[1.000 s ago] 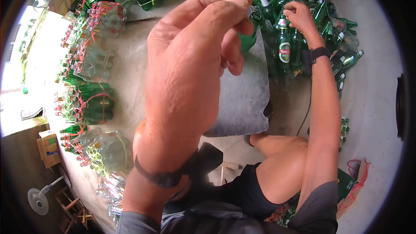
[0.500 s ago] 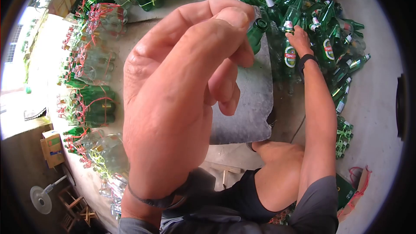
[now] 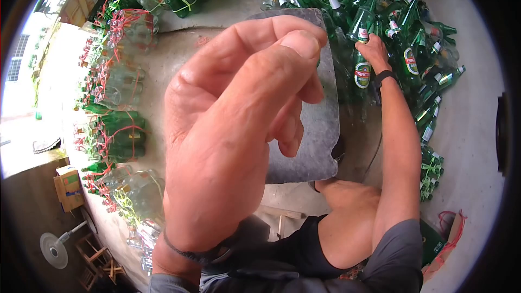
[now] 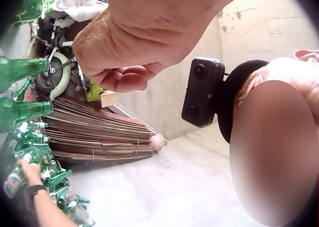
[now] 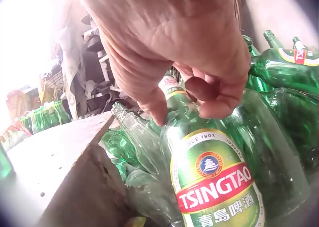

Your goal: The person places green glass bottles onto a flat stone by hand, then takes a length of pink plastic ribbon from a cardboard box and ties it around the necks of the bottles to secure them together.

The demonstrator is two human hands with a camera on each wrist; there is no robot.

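Note:
My left hand (image 3: 233,114) is raised close to the head camera, over a grey board (image 3: 312,146). Its fingers are curled and the thumb tip lies against the index finger; no object shows in it. From the left wrist, two green bottle necks (image 4: 30,107) appear at the left, apart from that hand (image 4: 149,32). My right hand (image 3: 374,51) reaches into the bottle pile and grips a green Tsingtao beer bottle (image 3: 362,76) around its neck and shoulder. The right wrist view shows thumb and fingers on either side of the neck, above the red-banded label (image 5: 214,187).
Loose green bottles (image 3: 412,27) are heaped at the right, beyond the board's edge. Tied bundles of bottles (image 3: 119,135) line the left side. A cardboard box (image 3: 69,187) and a fan (image 3: 54,249) stand lower left. Flattened cardboard (image 4: 99,132) is stacked by a wall.
My right hand has come down from near the bottle tops to the Tsingtao bottle's neck. The left hand has shifted lower in view, covering the green bottle mouth seen beside it earlier.

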